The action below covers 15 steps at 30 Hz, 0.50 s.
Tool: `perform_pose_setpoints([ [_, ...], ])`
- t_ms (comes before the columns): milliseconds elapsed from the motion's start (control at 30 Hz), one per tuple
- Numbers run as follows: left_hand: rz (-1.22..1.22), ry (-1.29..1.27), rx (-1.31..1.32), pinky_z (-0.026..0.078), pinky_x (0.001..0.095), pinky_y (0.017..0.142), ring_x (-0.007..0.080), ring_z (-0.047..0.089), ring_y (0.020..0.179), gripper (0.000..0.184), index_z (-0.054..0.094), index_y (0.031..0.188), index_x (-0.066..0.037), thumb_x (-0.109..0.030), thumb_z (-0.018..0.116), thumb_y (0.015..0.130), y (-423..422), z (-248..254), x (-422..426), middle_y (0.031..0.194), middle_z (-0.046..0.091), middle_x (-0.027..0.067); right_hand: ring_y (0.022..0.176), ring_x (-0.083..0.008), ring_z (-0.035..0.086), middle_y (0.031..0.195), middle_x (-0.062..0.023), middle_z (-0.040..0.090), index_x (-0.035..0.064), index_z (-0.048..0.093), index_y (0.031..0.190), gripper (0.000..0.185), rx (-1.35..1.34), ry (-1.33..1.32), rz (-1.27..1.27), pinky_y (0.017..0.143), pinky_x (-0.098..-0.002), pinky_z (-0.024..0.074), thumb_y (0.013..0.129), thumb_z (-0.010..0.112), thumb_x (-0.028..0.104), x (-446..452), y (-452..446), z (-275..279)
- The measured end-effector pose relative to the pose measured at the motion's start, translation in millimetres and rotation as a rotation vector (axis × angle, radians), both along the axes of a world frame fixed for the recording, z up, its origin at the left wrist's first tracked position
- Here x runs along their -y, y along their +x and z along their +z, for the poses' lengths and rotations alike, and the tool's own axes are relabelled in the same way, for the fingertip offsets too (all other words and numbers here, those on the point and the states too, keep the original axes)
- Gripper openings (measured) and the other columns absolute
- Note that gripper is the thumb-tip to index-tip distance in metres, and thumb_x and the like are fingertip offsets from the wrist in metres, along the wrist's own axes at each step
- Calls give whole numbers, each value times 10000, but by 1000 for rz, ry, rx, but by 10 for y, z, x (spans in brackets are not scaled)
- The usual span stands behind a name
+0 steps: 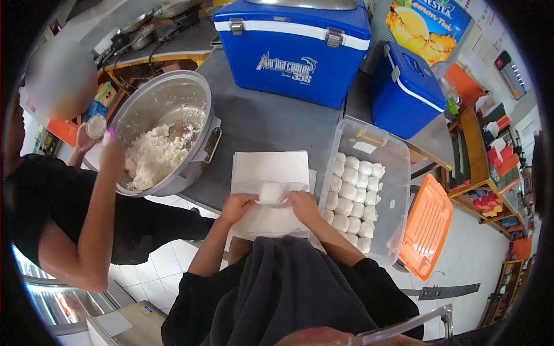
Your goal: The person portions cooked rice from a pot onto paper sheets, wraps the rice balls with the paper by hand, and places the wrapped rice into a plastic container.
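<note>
In front of me, a stack of white paper sheets (pixel 270 164) lies on the grey table. On it sits a white rounded bundle (pixel 272 192), partly wrapped in a sheet of paper; what is inside is hidden, though it resembles a portion of rice. My left hand (pixel 235 209) pinches the paper at the bundle's left end. At the right end, my right hand (pixel 304 207) pinches the same sheet. To my right, a clear plastic box (pixel 393 173) holds several rows of white wrapped bundles (pixel 350 191).
A co-worker (pixel 63 202) at left holds a small round cup (pixel 96 126) beside a large metal pot (pixel 203 95) of white rice (pixel 156 151). Two blue coolers, one large (pixel 288 60) and one smaller (pixel 407 89), stand behind. An orange lid (pixel 428 226) leans right of the box.
</note>
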State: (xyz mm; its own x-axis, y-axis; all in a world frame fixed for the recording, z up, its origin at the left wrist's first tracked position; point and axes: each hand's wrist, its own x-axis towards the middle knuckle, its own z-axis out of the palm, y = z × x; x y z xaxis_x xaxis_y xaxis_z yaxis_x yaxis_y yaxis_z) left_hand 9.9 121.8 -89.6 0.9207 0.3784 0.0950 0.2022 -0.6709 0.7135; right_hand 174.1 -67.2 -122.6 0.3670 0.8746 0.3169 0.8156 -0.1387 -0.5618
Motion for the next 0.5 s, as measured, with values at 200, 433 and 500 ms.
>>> perform_pose_setpoints([
  [200,84,-73,-248,475,351,675,247,613,780,158,629,774,-11,-120,677,671,446,22,-144,832,628,136,858,-299,557,811,-163,580,84,484,1032,336,-148,-516,-235,728,-407,415,736,624,162,-339,24,437],
  [433,-155,664,-416,456,361,708,240,584,753,104,608,668,-67,-139,669,625,701,242,-63,747,581,87,869,-273,513,850,-109,535,64,563,844,261,213,-394,-174,747,-443,383,659,682,204,-397,232,427],
  [500,-85,621,-391,455,369,705,242,576,774,103,606,672,-63,-139,657,625,600,197,12,744,577,86,847,-287,504,851,-107,520,54,573,794,205,116,-446,-75,755,-437,381,675,663,195,-360,274,349],
])
